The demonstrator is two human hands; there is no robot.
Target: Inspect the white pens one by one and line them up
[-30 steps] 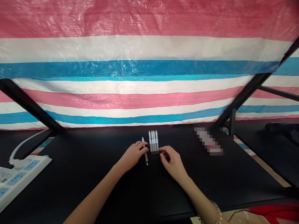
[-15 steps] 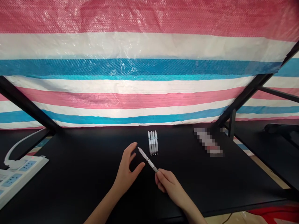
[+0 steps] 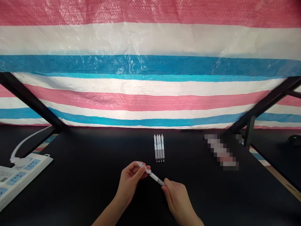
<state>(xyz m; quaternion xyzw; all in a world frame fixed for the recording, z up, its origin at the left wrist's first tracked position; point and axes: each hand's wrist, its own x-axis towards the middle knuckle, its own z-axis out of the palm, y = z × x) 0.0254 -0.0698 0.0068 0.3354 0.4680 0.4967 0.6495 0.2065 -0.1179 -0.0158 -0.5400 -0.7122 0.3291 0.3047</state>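
Note:
A white and grey click pen (image 3: pixel 154 177) is held slantwise between my two hands above the black table. My left hand (image 3: pixel 131 179) is closed round its upper end, thumb and fingers pinching near the clip. The grey grip end lies between the thumb and fingers of my right hand (image 3: pixel 177 193), which hides the tip. Farther back, several matching white and grey pens (image 3: pixel 159 148) lie side by side in a neat row, their clicker ends pointing away from me.
A white power strip (image 3: pixel 23 177) with a plugged-in cable lies at the left. A blurred-out item (image 3: pixel 222 152) rests at the back right. Black frame legs (image 3: pixel 35 103) slant at both sides, before a striped plastic sheet (image 3: pixel 150 103). The black table top (image 3: pixel 89 157) spans the front.
My left hand has closed from open onto the pen's upper end. My right hand keeps hold of the grip end. The view has shifted slightly.

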